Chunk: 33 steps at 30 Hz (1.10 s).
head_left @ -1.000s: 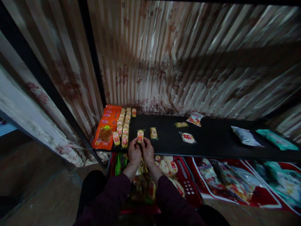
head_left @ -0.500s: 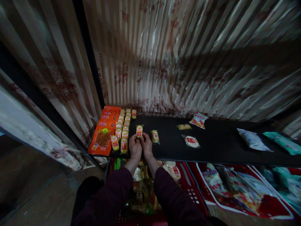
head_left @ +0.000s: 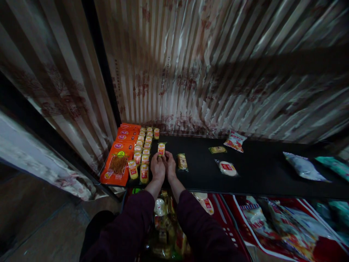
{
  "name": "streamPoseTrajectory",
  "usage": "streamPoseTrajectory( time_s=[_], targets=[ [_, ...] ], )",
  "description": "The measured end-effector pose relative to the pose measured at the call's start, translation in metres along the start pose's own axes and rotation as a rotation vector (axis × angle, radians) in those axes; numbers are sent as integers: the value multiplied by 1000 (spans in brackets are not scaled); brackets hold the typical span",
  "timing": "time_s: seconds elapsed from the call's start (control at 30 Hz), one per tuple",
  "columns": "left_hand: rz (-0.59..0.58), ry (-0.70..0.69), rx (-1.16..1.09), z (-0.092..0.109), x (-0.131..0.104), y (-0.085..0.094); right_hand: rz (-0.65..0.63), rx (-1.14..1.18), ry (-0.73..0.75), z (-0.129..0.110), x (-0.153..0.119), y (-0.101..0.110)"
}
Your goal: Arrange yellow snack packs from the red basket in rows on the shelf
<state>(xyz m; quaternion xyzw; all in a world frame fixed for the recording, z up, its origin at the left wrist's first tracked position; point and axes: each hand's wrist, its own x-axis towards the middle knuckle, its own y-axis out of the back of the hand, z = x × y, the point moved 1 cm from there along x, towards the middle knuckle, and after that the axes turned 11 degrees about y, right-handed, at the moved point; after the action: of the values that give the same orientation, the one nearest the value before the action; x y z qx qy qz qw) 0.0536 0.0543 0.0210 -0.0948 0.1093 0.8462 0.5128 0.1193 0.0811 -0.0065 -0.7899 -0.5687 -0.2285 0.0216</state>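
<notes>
Both hands meet over the black shelf (head_left: 199, 178), close around the lower end of a small yellow packet with a red label (head_left: 161, 149). My left hand (head_left: 157, 169) grips it from the left and my right hand (head_left: 170, 167) from the right; the fingertips are partly hidden behind the packet and hands. Left of them, similar yellow packets (head_left: 144, 173) stand in two columns. Beyond these lie overlapping orange bags (head_left: 118, 163). A yellow packet (head_left: 182, 162) lies alone just right of my right hand.
Farther right on the shelf are a flat yellow packet (head_left: 217, 149), a round white packet (head_left: 228, 168), a red-and-white bag (head_left: 235, 141), a pale bag (head_left: 302, 166) and a green bag (head_left: 334, 165). Red baskets (head_left: 229, 227) of packets sit below. A dark post (head_left: 102, 54) rises at left.
The view has shifted slightly, so the shelf's right part appears farther right and lower. Both hands have moved slightly back from the held packet's top, which shows more fully.
</notes>
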Motion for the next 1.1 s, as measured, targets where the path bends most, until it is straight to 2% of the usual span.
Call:
streamPoseTrajectory(
  time_s=[0.27, 0.67, 0.97, 1.1],
  targets=[
    [18, 0, 122, 13, 18, -14, -17, 33, 11, 12, 21, -11],
    [69, 19, 256, 36, 36, -24, -75, -23, 66, 21, 48, -28],
    [58, 33, 247, 20, 66, -39, -73, 37, 23, 30, 63, -41],
    [74, 21, 232, 14, 76, -44, -93, 33, 60, 35, 68, -43]
  ],
)
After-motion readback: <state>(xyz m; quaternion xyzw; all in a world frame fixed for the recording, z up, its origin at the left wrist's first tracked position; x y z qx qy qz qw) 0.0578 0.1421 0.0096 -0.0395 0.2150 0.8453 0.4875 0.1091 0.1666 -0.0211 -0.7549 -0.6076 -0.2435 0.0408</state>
